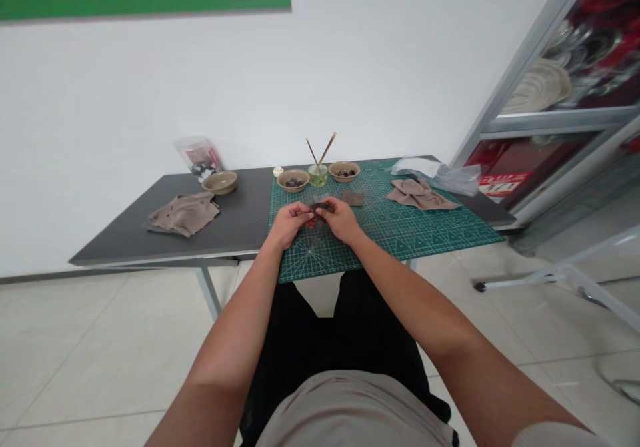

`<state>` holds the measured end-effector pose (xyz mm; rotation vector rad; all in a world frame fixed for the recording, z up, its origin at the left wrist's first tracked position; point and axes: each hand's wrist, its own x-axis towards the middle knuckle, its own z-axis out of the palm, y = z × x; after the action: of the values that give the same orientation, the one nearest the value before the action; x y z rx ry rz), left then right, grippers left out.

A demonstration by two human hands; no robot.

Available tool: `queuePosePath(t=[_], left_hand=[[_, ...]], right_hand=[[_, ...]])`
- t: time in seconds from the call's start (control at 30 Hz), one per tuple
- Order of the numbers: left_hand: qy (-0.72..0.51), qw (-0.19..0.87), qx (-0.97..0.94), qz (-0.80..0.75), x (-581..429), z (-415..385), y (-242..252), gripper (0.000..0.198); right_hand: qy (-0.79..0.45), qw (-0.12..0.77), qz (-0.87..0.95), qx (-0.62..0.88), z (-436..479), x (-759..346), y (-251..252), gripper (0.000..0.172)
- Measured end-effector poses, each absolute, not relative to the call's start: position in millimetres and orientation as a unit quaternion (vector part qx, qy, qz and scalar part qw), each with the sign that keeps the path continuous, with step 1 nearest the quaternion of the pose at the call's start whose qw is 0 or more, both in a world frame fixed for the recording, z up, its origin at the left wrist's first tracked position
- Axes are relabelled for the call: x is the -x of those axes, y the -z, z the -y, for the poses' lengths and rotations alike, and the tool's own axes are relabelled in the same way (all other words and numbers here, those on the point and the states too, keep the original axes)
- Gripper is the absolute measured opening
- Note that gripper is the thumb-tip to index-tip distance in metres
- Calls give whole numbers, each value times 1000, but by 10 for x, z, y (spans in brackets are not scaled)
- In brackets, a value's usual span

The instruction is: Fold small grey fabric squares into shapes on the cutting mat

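Observation:
Over the green cutting mat (400,227), my left hand (291,223) and my right hand (340,220) meet in front of me. Between their fingertips is a small dark piece (320,207), thin and brownish, gripped from both sides; its kind is too small to make out. Both hands have the fingers closed in a pinch. A flat brown square piece (353,198) lies on the mat just beyond my right hand. Past my left hand stands a tan bowl (293,188) with dark lumps in it. Beside it is a glass jar (319,177) of yellowish-green liquid with two thin sticks.
Another tan bowl (344,178) holds small dark bits. At right lie a brown cloth (423,195) and a clear plastic bag (450,175). On the dark table (240,227) at left are a crumpled cloth (183,215), a bowl (220,189) and a clear tub (199,157).

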<state>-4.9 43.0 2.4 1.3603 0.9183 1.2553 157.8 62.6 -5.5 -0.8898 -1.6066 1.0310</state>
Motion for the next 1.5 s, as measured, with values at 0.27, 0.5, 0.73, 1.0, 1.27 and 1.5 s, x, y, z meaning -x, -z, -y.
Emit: queuePosePath(t=[0.27, 0.5, 0.73, 1.0, 1.27, 1.5], left_hand=[[-541, 470, -569, -403, 36, -438, -39, 27], [-558, 425, -574, -423, 28, -416, -30, 29], [-464, 327, -706, -424, 17, -360, -77, 19], [-360, 232, -787, -444, -40, -327, -59, 8], [-326, 192, -817, -435, -61, -296, -83, 24], [-348, 223, -810, -416, -59, -325, -45, 39]], right_hand=[[-205, 554, 669, 451, -565, -1781, 23, 21], [-71, 285, 862, 413, -77, -2032, 15, 25], [-151, 326, 845, 397, -152, -1939, 61, 31], [-205, 363, 793, 444, -198, -1834, 8, 21], [-130, 309, 850, 406, -110, -2017, 24, 9], [-118, 304, 845, 423, -210, -1998, 37, 9]])
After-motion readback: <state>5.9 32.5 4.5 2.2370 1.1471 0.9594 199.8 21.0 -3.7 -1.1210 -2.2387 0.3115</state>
